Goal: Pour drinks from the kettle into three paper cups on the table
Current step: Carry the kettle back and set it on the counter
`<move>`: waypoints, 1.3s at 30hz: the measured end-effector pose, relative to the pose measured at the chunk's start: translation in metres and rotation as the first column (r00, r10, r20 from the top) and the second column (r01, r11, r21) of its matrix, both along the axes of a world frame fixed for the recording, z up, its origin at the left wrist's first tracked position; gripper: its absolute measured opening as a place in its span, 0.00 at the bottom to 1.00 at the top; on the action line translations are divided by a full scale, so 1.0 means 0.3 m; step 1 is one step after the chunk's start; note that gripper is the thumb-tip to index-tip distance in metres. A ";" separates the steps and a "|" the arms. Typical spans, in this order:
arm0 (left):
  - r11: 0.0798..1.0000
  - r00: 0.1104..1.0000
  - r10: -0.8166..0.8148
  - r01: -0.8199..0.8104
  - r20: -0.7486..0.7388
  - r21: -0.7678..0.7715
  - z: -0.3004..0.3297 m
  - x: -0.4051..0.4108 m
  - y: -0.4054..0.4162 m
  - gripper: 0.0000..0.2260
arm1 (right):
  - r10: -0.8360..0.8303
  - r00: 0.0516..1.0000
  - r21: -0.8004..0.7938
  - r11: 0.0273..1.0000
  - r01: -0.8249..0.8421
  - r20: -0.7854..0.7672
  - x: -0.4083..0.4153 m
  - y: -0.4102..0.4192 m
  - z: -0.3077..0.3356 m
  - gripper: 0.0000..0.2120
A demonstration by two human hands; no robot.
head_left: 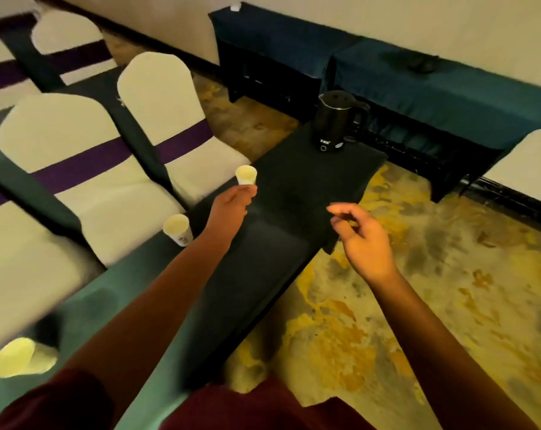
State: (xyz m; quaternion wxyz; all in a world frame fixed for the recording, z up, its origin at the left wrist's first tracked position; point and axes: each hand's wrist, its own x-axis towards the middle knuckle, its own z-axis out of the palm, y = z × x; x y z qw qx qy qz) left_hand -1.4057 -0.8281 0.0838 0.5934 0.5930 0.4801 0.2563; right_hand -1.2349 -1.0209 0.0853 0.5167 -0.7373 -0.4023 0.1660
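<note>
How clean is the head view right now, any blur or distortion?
Head view: dim, warm light; wide-angle bending at the edges; nearest paper cup smeared by blur, farthest cup at the left hand and kettle fairly sharp; no glare.

No legible text anywhere. Kettle (337, 119): small pale marking on the front of its base, above a round dial; a few characters at most, too blurred to read. Middle cup (177, 228): faint dark print low on its side wall, smeared, shape and letters not made out. Far cup (246, 175): plain wall on the side showing, lower part hidden by the left hand (232, 206). Near cup (21, 356): lies at the frame edge, heavily blurred, no print visible. Small white tag or slip (235, 7) on the far draped table (278, 35): blank at this resolution, cannot tell if printed.
</note>
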 end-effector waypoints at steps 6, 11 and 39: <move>0.993 0.992 -0.118 0.117 0.036 0.034 -0.013 0.255 0.014 0.07 | -0.109 0.994 -0.013 0.994 0.109 -0.015 0.194 -0.043 0.005 0.12; 0.981 0.980 -0.190 0.192 0.063 -0.019 -0.085 0.459 0.091 0.09 | -0.198 0.977 -0.030 0.980 0.196 -0.078 0.362 0.011 -0.014 0.10; 0.980 0.993 -0.002 0.025 0.114 -0.198 -0.170 1.380 0.450 0.10 | -0.162 0.977 -0.100 0.984 0.149 -0.139 1.361 0.379 -0.063 0.09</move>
